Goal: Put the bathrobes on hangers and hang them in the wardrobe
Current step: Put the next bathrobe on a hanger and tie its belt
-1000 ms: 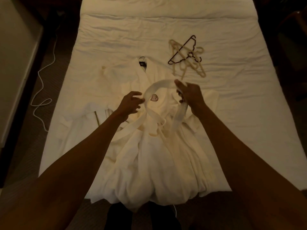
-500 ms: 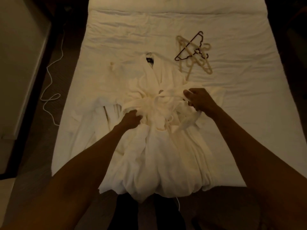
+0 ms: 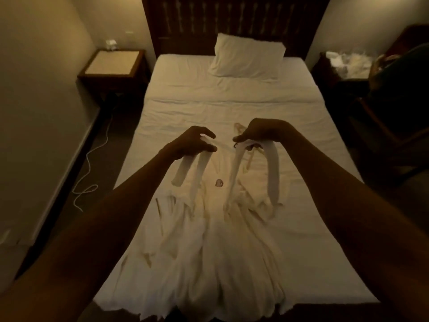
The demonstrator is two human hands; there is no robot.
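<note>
Directly beneath both lifted hands, the bathrobe point(image 3: 218, 219) lies spread on the bed point(image 3: 301, 126). The left hand point(image 3: 192, 145) pinches one hanging stretch of belt point(image 3: 272, 173). The right hand point(image 3: 260, 133) grips another, seemingly the same belt.

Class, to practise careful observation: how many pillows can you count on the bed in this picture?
1. The pillow lies at the head of the bed, right of centre, leaning against the dark headboard. No other shows, and none seems hidden.
</note>
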